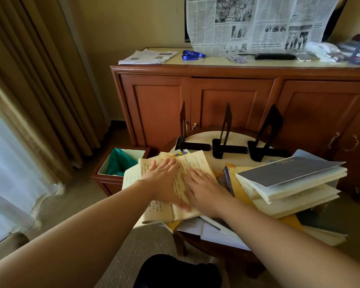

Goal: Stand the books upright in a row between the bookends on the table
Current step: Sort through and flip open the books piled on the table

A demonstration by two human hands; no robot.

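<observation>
**Cream pages under both palms, bookends waiting empty**

Yellowed cream paper is what I feel first: my left hand (164, 179) and right hand (206, 192) both lie flat, fingers straight, on an open cream-paged book printed in columns (175, 183) at the near left of the small round pale-topped bench (200, 136). Neither grip holds anything. Three black metal bookends (227, 142) stand empty in a row at the far side, with no book upright between them yet. A slumped stack of pale paperbacks topped by a grey-covered book (289, 179) lies to my right. I judge the job barely begun: next I should close this book, pinch its spine and stand it against a bookend. The print looks like East Asian characters, too small to read; the newspaper sheet (258, 23) hung behind is also illegible
</observation>
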